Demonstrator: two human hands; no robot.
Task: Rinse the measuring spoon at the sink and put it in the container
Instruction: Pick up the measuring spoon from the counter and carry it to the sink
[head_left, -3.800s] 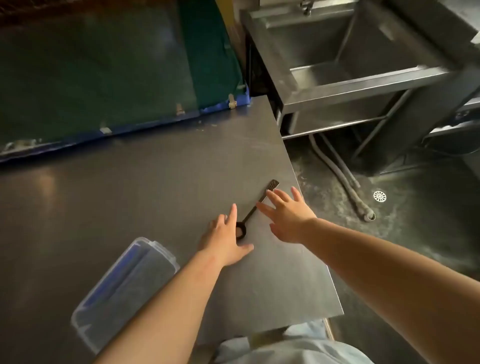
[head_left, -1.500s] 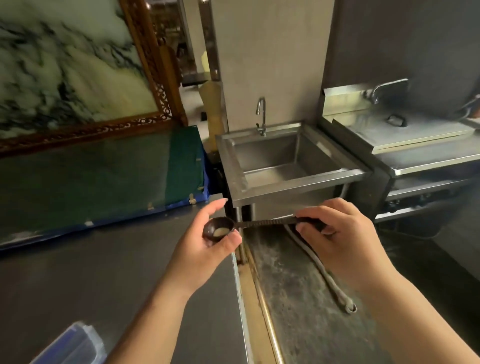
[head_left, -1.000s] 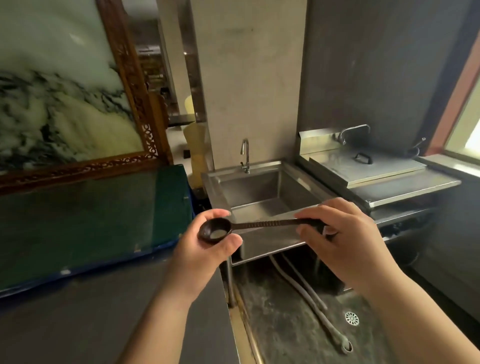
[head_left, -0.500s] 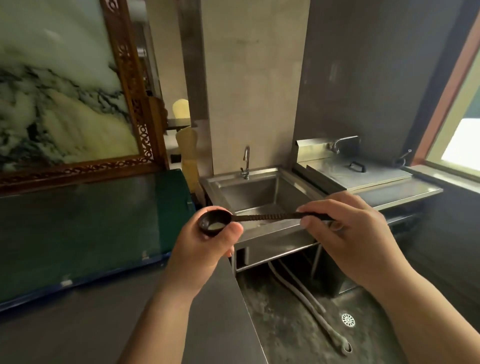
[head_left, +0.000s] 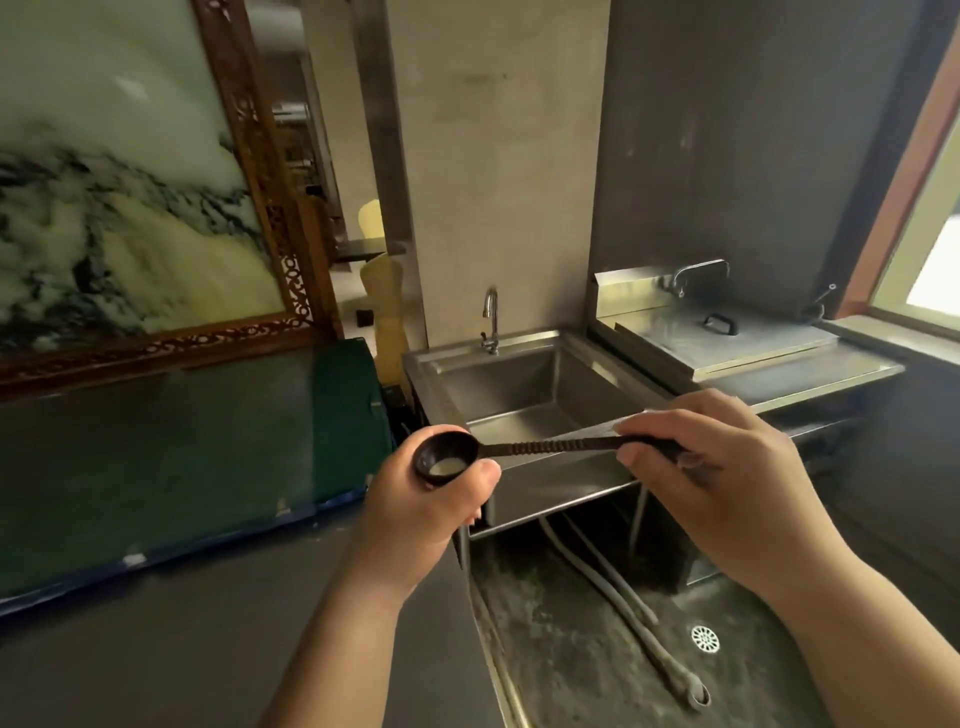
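A black measuring spoon (head_left: 550, 447) is held level in front of me, with a pale residue in its round bowl. My left hand (head_left: 423, 506) cups the bowl end from below. My right hand (head_left: 711, 467) pinches the end of the ribbed handle. Behind the spoon stands a steel sink (head_left: 524, 387) with a curved tap (head_left: 491, 319) at its back rim. No water runs from the tap. The container is out of view.
A dark steel table (head_left: 208, 623) lies at lower left, with a green-covered surface (head_left: 182, 452) behind it. A steel unit with a handled lid (head_left: 727, 340) stands right of the sink. Hoses (head_left: 623, 608) and a floor drain (head_left: 705, 638) lie on the floor below.
Both hands lifted the spoon from the table and carried it toward the sink. The container has dropped out of view, and the sink now looks slightly closer than half a second ago.
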